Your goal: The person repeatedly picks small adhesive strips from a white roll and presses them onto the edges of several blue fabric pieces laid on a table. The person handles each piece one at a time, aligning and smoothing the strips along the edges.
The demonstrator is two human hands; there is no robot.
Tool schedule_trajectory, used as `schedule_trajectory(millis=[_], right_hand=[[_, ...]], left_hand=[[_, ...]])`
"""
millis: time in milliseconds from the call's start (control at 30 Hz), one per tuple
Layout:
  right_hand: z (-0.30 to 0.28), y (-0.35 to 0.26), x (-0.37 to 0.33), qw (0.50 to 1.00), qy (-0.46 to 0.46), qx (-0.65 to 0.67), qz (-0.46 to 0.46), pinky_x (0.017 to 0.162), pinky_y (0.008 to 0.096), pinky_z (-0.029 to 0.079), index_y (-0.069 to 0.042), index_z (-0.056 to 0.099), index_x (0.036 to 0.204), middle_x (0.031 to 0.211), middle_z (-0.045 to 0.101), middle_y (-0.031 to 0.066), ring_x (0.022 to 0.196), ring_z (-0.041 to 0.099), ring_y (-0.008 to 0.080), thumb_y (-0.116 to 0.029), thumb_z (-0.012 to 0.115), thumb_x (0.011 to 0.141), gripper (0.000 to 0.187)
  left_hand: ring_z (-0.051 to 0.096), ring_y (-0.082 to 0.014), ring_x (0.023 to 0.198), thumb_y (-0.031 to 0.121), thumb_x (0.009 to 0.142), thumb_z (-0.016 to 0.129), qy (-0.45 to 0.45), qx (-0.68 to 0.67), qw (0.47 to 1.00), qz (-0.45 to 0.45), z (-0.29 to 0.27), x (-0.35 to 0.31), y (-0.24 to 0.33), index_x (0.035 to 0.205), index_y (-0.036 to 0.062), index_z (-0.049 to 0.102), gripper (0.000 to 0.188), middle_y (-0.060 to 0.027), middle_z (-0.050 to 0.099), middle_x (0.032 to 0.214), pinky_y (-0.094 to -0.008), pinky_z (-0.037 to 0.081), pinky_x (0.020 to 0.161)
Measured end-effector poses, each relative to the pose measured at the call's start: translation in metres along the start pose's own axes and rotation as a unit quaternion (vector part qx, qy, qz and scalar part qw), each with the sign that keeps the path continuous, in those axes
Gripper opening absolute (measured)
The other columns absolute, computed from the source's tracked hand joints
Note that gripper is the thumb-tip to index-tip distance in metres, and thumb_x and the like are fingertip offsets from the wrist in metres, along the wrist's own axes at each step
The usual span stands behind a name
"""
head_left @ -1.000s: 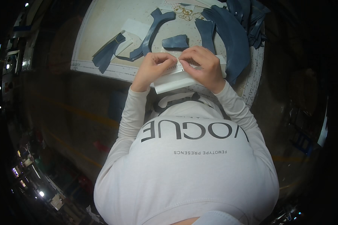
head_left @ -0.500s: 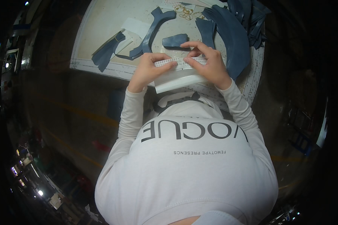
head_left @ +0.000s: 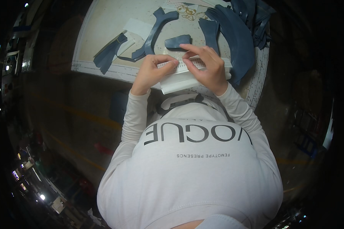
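Observation:
A white sheet of small printed labels [head_left: 224, 63] spans the space between my hands at the table's near edge, with a plain white curled part [head_left: 176, 84] hanging below. My left hand [head_left: 153, 70] pinches the sheet's left part between thumb and fingers. Over the middle of the labels is my right hand [head_left: 210, 66], its index finger stretched out above the thumb. Another right fingertip lies close to that thumb; anything pinched there is too small to make out. Just beyond the hands sits a short blue-grey stack of cut pieces [head_left: 177, 41].
Curved blue-grey cut pieces [head_left: 237, 42] pile up on the right of the pale table [head_left: 103, 23]. Further pieces lie left, a fanned bundle [head_left: 110, 55] and a forked strip [head_left: 156, 30]. Tan rubber bands [head_left: 189, 13] lie at the back beside white papers.
The label sheet has shifted to the right, showing more beyond my right hand. My right hand has moved slightly left and its thumb has drawn back from the labels.

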State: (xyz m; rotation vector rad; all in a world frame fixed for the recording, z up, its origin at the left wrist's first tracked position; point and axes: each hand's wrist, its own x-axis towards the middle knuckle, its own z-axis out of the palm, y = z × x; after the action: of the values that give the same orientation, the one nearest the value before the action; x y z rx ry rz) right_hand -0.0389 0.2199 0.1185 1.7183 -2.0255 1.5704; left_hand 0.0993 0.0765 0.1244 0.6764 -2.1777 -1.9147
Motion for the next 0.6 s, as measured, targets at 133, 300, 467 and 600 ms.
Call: schedule_trajectory(millis=[133,300,467,600], right_hand=[[-0.001,-0.002,0.002,0.987,0.002,0.126,0.104,0.077,0.0267,0.053,-0.009,0.060,0.123,0.087,0.068,0.0036,0.090,0.067,0.0146,0.006,0.071,0.074,0.052],[0.005,0.001,0.002,0.994,-0.025,0.101,-0.029,0.073,0.0282,0.058,-0.011,0.058,0.127,0.113,0.056,0.0084,0.087,0.067,0.0196,0.009,0.066,0.074,0.057],[0.008,0.000,-0.004,0.995,-0.011,0.094,-0.015,0.075,0.0242,0.056,-0.007,0.058,0.126,0.111,0.056,0.0098,0.085,0.066,0.0150,0.012,0.068,0.073,0.057],[0.011,0.002,-0.003,0.968,0.011,0.219,0.122,0.074,0.0249,0.057,-0.009,0.055,0.129,0.119,0.050,0.0117,0.089,0.066,0.0162,0.012,0.067,0.073,0.061]], left_hand=[[0.056,-0.0044,0.069,0.015,0.087,0.064,-0.014,0.012,1.000,-0.011,-0.001,-0.001,0.001,0.090,-0.0041,0.071,0.021,-0.0008,0.067,0.075,-0.0204,0.046,0.065],[0.055,-0.0043,0.069,0.015,0.087,0.063,-0.027,0.010,1.000,-0.011,0.000,-0.002,0.004,0.089,-0.0040,0.070,0.021,-0.0002,0.067,0.074,-0.0207,0.046,0.064],[0.055,-0.0041,0.070,0.015,0.087,0.063,-0.027,-0.001,0.999,-0.018,0.001,0.000,0.002,0.089,-0.0040,0.070,0.020,0.0001,0.066,0.074,-0.0207,0.046,0.065],[0.055,-0.0045,0.070,0.015,0.086,0.063,-0.025,-0.003,1.000,-0.018,0.000,-0.001,0.001,0.090,-0.0041,0.070,0.021,-0.0004,0.066,0.073,-0.0212,0.046,0.065]])
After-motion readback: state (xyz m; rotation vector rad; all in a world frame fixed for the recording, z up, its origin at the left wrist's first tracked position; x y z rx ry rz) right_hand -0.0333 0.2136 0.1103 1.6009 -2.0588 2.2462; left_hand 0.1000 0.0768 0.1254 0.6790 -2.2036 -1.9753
